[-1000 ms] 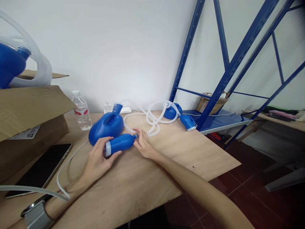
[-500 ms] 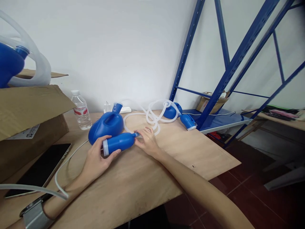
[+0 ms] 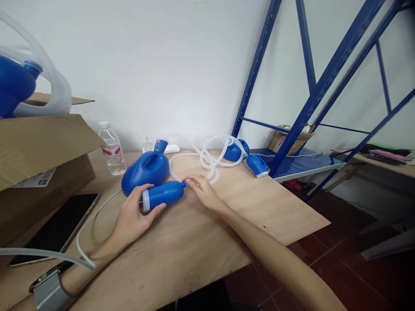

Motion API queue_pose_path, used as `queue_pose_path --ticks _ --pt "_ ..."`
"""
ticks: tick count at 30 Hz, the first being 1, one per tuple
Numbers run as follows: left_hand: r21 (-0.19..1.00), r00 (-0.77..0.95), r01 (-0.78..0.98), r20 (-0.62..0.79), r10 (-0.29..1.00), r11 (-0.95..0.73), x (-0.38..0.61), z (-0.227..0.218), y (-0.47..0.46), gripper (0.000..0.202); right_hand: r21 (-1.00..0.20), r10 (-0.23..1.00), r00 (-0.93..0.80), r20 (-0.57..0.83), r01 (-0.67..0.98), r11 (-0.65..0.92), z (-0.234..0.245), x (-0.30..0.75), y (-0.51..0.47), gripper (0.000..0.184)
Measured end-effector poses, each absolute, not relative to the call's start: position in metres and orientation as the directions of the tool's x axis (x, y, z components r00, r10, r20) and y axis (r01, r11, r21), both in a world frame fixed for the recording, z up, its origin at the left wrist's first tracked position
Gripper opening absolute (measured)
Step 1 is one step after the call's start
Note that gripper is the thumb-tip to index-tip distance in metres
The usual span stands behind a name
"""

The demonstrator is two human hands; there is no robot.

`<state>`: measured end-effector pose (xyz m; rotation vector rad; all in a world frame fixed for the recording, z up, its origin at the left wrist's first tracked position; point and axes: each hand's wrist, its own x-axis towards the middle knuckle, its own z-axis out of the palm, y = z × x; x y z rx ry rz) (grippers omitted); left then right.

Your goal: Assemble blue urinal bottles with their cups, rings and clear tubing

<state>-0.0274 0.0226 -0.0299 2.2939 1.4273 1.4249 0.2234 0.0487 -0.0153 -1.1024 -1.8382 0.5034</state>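
Note:
A blue plastic urinal funnel [image 3: 167, 192] with a pale translucent rim lies on its side above the wooden table. My left hand [image 3: 138, 211] wraps round its wide rimmed end, thumb below and fingers above. At the narrow nozzle end, the fingers of my right hand [image 3: 202, 190] pinch together; they partly hide the nozzle and anything small around it. Right behind the funnel stands a blue urinal bottle [image 3: 145, 170] with a handle and capped neck. Beyond my right hand, a coiled clear hose [image 3: 207, 160] lies on the table.
Another blue urinal bottle [image 3: 231, 152] and funnel [image 3: 257, 165] sit near the blue metal rack [image 3: 293, 129]. To the left are a cardboard box [image 3: 48, 147], a water bottle [image 3: 112, 151] and a black tablet [image 3: 56, 226]. A thin white cable [image 3: 79, 237] crosses near my left wrist.
The fingers of my right hand have closed in over the funnel's nozzle, covering a small shiny piece seen there before. My left hand keeps its grip. The view has shifted slightly.

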Motion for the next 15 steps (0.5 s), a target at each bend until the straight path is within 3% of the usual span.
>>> queue_pose_path --ticks 4,15 --pt "0.504 0.124 0.661 0.657 0.744 -0.556 -0.0272 -0.0299 0.0221 0.050 -0.715 0.854 -0.172 0.490 0.481 0.507 -0.0162 0.2193 0.0488 0.031" --pt "0.497 0.132 0.670 0.651 0.748 -0.551 -0.0269 -0.0299 0.0220 0.049 -0.434 0.707 -0.285 0.647 0.625 0.649 -0.0149 0.2216 0.0514 0.031"
